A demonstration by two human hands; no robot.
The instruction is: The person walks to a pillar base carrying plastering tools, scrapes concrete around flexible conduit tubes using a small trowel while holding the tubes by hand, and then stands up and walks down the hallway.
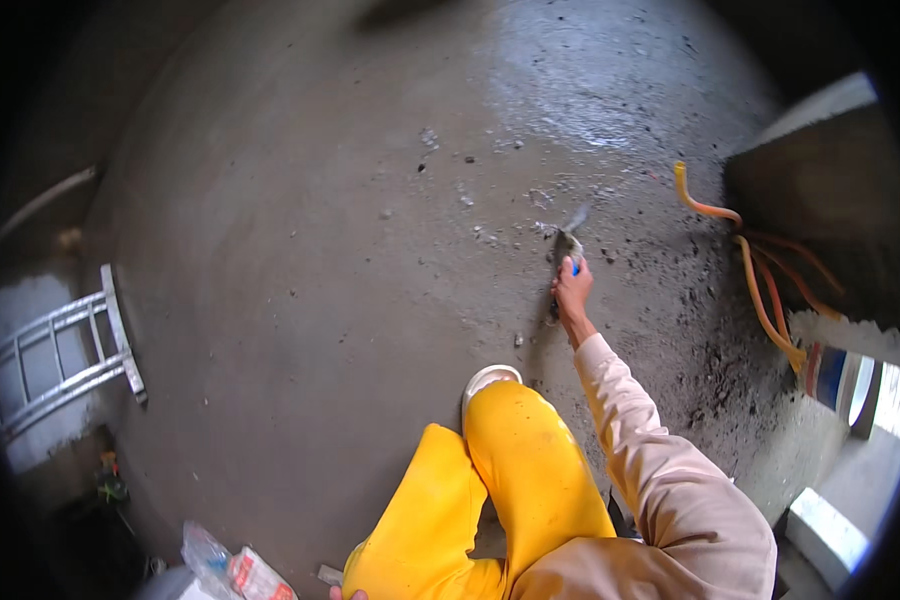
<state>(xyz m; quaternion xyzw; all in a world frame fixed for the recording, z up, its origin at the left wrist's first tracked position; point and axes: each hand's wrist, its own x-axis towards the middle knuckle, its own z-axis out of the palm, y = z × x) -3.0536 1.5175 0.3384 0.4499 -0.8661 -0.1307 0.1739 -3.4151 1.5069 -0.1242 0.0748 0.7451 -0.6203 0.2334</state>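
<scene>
My right hand (572, 290) is closed around a hand scraper (569, 244) with a blue handle, reaching forward low over the wet grey floor (310, 260). The scraper's blade is blurred, so its exact shape is hard to make out. Loose crumbs and small clumps of debris (485, 236) lie beside the blade. Just a sliver of my left hand (348, 595) shows at the bottom edge, against my yellow trouser leg; most of its fingers are out of the picture.
Orange and yellow flexible conduits (760, 290) stick out on the right by a bucket (838, 382). At the left stands a metal ladder (65, 350). Plastic bags (255, 575) lie at the lower left. Dark dirt crumbs (705, 340) cover the floor at right.
</scene>
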